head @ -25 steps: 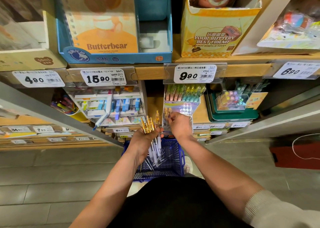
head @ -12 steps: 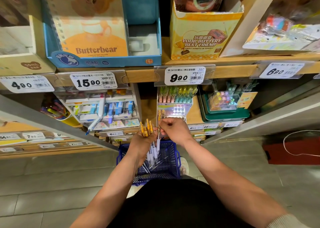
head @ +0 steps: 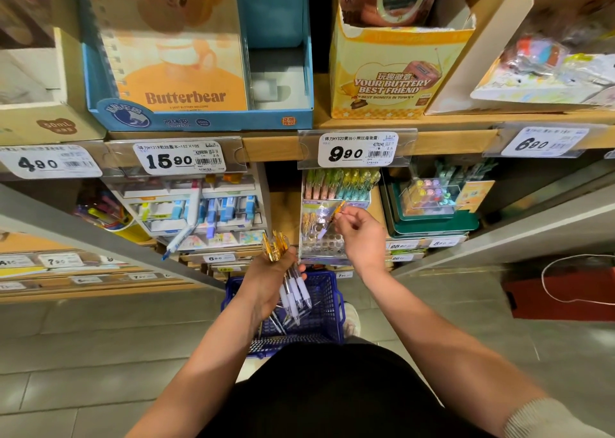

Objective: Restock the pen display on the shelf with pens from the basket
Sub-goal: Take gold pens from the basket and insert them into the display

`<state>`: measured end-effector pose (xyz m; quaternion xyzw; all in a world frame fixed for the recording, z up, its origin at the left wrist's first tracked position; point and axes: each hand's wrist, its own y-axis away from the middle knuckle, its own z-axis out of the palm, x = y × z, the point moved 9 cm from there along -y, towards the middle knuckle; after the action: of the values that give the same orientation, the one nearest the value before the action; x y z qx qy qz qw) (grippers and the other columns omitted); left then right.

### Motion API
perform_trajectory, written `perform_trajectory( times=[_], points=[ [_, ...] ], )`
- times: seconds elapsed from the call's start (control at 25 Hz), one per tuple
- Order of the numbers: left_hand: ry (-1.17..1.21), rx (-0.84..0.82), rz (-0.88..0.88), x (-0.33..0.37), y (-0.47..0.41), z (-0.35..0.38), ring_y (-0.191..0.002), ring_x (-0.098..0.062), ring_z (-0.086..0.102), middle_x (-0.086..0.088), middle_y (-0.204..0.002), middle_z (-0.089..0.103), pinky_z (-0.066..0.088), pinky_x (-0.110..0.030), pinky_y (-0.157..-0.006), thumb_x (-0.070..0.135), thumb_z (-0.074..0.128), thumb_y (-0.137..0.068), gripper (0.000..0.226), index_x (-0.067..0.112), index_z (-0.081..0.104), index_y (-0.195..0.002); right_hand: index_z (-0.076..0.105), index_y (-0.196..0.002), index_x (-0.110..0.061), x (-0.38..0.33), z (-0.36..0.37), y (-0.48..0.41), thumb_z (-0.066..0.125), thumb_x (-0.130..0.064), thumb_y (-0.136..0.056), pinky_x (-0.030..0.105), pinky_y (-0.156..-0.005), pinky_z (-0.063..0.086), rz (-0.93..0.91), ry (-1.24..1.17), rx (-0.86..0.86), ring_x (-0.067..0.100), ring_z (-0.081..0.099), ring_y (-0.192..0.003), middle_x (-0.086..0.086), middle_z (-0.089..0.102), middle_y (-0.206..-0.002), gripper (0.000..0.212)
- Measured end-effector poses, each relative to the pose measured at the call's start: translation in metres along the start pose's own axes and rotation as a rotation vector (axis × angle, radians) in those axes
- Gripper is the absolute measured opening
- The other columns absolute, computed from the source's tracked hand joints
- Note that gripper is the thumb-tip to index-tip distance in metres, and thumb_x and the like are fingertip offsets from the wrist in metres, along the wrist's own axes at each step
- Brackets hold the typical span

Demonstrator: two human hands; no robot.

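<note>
My left hand (head: 269, 283) grips a bunch of clear pens (head: 293, 286) with gold-orange tops, held over the blue mesh basket (head: 327, 321) on the floor. My right hand (head: 361, 234) pinches a single gold-topped pen (head: 329, 219) and holds it slanted over the front rows of the clear pen display (head: 321, 244) on the lower shelf. Some front holes of the display hold gold-topped pens; its back rows are filled with pink, green and yellow pens (head: 339, 181). More pens lie in the basket under my left hand.
A wooden shelf edge (head: 273, 148) with price tags runs above the display. A rack of blue and white correction tapes (head: 199, 211) stands to the left, a green tray of pastel pens (head: 432, 211) to the right. A red bag (head: 565, 291) sits on the floor at right.
My right hand drew one pen from the bunch in my left hand and lifted it up to the display. The camera view shifted slightly.
</note>
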<state>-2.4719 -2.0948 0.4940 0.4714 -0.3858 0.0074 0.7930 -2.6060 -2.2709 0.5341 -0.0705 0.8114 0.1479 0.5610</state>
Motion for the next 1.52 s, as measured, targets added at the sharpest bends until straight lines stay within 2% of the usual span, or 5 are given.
perform_trajectory(
  times=[0.36, 0.48, 0.72, 1.08, 1.52],
  points=[
    [0.044, -0.017, -0.055, 0.004, 0.004, -0.001, -0.081, -0.029, 0.07, -0.015, -0.097, 0.069, 0.062, -0.045, -0.084, 0.006, 0.061, -0.099, 0.02, -0.004, 0.065, -0.116, 0.073, -0.115, -0.016, 0.021, 0.034, -0.005, 0.07, -0.017, -0.095, 0.01, -0.087, 0.053, -0.045, 0.26, -0.135, -0.008, 0.066, -0.087, -0.013, 0.074, -0.098, 0.02],
    [0.049, -0.039, -0.064, 0.005, 0.005, 0.001, -0.081, -0.029, 0.071, -0.016, -0.095, 0.068, 0.063, -0.043, -0.078, 0.003, 0.06, -0.098, 0.022, -0.006, 0.065, -0.118, 0.076, -0.104, -0.023, 0.028, 0.044, -0.006, 0.068, -0.022, -0.096, 0.004, -0.065, 0.05, -0.053, 0.449, -0.19, -0.013, 0.062, -0.063, -0.013, 0.076, -0.099, 0.012],
    [-0.008, -0.059, -0.016, 0.009, 0.007, 0.001, -0.079, -0.026, 0.073, -0.012, -0.088, 0.072, 0.061, -0.037, -0.073, 0.003, 0.067, -0.094, 0.009, -0.001, 0.068, -0.102, 0.076, -0.085, -0.023, 0.037, 0.048, -0.005, 0.066, -0.025, -0.097, 0.022, -0.063, 0.052, 0.041, 0.614, -0.203, 0.009, 0.066, -0.065, -0.004, 0.078, -0.087, 0.016],
    [-0.173, -0.052, 0.137, 0.01, 0.007, 0.006, -0.096, -0.032, 0.073, -0.015, -0.101, 0.078, 0.054, -0.049, -0.1, 0.009, 0.074, -0.088, 0.014, 0.007, 0.076, -0.102, 0.075, -0.102, -0.02, 0.008, 0.069, 0.047, 0.075, -0.035, -0.09, 0.019, -0.07, 0.057, 0.282, -0.083, -0.568, 0.01, 0.073, -0.072, -0.004, 0.078, -0.091, 0.019],
    [-0.003, 0.005, 0.065, 0.011, 0.008, -0.01, -0.071, -0.022, 0.074, -0.014, -0.091, 0.07, 0.063, -0.033, -0.065, 0.002, 0.061, -0.098, 0.007, 0.0, 0.061, -0.105, 0.072, -0.092, -0.027, -0.007, -0.003, 0.012, 0.077, -0.016, -0.089, 0.019, -0.075, 0.058, 0.046, -0.181, -0.12, 0.011, 0.074, -0.076, -0.004, 0.078, -0.081, 0.013]
  ],
)
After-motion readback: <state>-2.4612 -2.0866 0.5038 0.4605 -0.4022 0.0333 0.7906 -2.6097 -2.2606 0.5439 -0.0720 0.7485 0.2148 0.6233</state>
